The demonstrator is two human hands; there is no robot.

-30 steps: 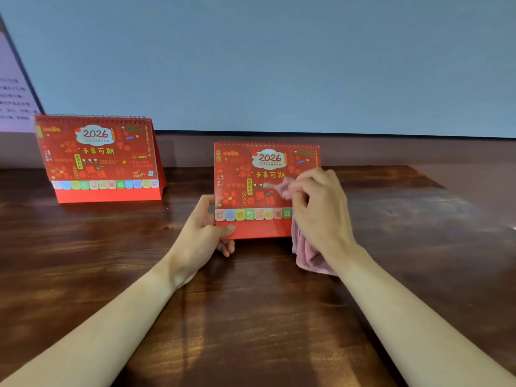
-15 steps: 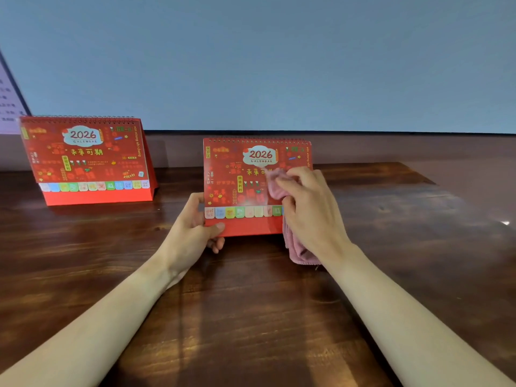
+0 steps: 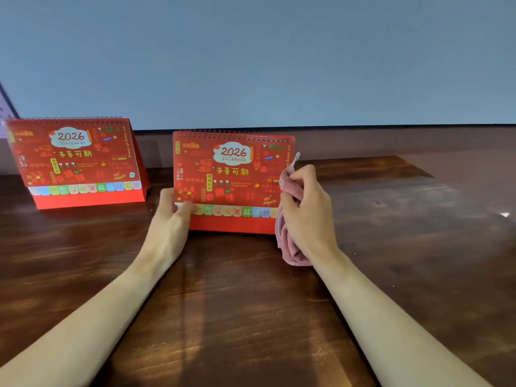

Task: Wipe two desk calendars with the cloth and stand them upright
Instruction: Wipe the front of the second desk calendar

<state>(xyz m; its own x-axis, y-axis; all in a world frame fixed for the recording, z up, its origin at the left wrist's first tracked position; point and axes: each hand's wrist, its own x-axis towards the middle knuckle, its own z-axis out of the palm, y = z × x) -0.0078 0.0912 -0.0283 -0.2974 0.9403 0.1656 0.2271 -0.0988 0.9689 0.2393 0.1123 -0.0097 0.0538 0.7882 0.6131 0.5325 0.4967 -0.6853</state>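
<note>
Two red 2026 desk calendars stand upright on the dark wooden table. The near calendar is at the centre, facing me. My left hand pinches its lower left corner, thumb on the front. My right hand grips a bunched pink cloth at the calendar's right edge, and the cloth hangs down to the table. The second calendar stands apart at the far left, untouched.
The wooden table runs back to a low ledge under a blue-grey wall. Its right edge slants away at the far right. A white sheet with print shows at the left border.
My right hand has drawn the cloth from the middle of the near calendar's face to its right edge. My left hand stays at the lower left corner.
</note>
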